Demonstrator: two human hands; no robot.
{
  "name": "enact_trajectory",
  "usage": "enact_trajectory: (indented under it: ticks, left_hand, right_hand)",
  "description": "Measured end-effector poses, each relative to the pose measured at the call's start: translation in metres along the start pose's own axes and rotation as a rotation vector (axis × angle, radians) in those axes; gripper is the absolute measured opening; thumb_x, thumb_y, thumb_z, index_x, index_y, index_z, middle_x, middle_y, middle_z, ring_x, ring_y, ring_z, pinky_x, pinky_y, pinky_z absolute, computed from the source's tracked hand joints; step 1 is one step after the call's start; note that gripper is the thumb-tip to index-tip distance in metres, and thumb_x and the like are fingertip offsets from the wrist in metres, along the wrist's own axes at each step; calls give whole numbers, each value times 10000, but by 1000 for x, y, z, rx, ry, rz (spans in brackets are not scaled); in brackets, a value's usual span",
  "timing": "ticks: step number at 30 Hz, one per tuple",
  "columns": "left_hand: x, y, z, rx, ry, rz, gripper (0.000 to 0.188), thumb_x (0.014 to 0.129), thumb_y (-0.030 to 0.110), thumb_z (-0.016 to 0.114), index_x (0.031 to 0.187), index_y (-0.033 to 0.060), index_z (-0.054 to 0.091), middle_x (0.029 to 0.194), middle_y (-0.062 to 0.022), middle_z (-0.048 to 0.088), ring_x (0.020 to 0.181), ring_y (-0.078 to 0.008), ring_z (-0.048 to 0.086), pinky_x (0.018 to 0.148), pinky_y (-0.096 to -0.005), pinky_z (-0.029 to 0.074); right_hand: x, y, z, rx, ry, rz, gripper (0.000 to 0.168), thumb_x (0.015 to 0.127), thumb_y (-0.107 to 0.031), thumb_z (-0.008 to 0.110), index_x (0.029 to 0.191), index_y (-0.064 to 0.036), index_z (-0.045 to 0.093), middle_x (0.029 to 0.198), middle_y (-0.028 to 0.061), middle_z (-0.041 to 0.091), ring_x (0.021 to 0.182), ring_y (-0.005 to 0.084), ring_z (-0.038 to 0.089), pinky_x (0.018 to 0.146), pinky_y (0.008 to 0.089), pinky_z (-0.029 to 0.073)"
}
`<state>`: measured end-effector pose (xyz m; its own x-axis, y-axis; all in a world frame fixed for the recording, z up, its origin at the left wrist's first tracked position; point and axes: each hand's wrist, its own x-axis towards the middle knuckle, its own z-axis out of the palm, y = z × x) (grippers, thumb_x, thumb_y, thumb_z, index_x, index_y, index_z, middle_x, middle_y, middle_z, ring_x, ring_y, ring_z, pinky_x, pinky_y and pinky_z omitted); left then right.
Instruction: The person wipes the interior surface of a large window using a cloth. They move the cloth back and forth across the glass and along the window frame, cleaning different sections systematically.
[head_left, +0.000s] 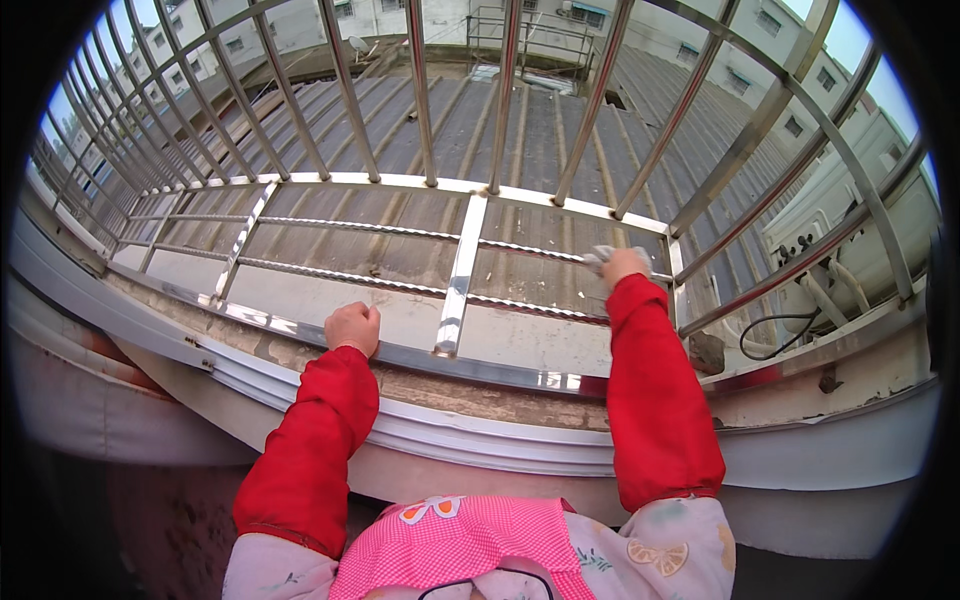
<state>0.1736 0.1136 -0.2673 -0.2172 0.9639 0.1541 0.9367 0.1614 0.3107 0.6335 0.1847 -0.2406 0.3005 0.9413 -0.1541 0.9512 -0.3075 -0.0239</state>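
Note:
Reaching out over the window sill, my right hand (626, 266) is closed on a pale grey cloth (600, 257), pressed around the twisted metal rod (525, 250) near the right end of the window cage. My left hand (354, 328) rests with curled fingers on the flat stainless-steel rail (285, 324) at the cage's near edge; whether it grips the rail is hidden. Between the hands, a flat metal crossbar (459, 277) joins the near rail to the outer rail (420, 180). Red sleeve covers are on both forearms.
Upright metal bars (421, 97) rise beyond the outer rail. A white sliding-window track (480, 442) runs along the sill below my forearms. Outside lie a corrugated roof (450, 120) and, at the right, an outdoor air-conditioner unit (847, 225) with pipes and a black cable (780, 337).

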Motion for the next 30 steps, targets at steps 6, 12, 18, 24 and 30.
enact_trajectory:
  ticks: [6, 12, 18, 24, 30]
  left_hand:
    - [-2, -2, 0, -16, 2, -22, 310, 814, 326, 553, 700, 64, 673, 729, -152, 654, 740, -360, 626, 709, -465, 485]
    - [-4, -2, -4, -21, 5, -14, 294, 810, 309, 564, 690, 61, 666, 726, -153, 651, 732, -362, 621, 706, -466, 481]
    - [-3, -4, 0, -40, 30, 23, 290, 811, 302, 568, 685, 58, 659, 710, -160, 642, 716, -375, 613, 685, -478, 473]
    - [-3, -1, 0, -44, 23, 15, 297, 813, 301, 556, 680, 57, 658, 714, -161, 645, 722, -373, 613, 699, -480, 472]
    - [-2, -5, 1, -22, 23, 16, 306, 815, 314, 554, 700, 56, 672, 729, -179, 650, 722, -382, 624, 703, -479, 483]
  right_hand:
    - [-3, -141, 18, 165, 46, -410, 267, 864, -215, 554, 1042, -71, 691, 1039, 173, 669, 967, 310, 645, 848, 407, 501]
    - [-12, -199, 14, 211, -18, -330, 243, 820, -191, 602, 1006, -62, 691, 1112, 178, 627, 1003, 357, 618, 852, 431, 508]
    - [-18, -104, -13, 126, -37, -313, 275, 784, -234, 631, 1030, -124, 686, 1093, 146, 628, 1061, 344, 580, 910, 428, 472]
    - [-18, 7, -6, 161, 112, -70, 301, 763, -223, 658, 1029, -83, 676, 1189, 195, 527, 1020, 366, 598, 912, 436, 472]
    - [-16, 37, 10, 151, 147, 30, 329, 752, -171, 674, 1063, -91, 601, 1288, 202, 395, 1015, 394, 585, 905, 446, 474]
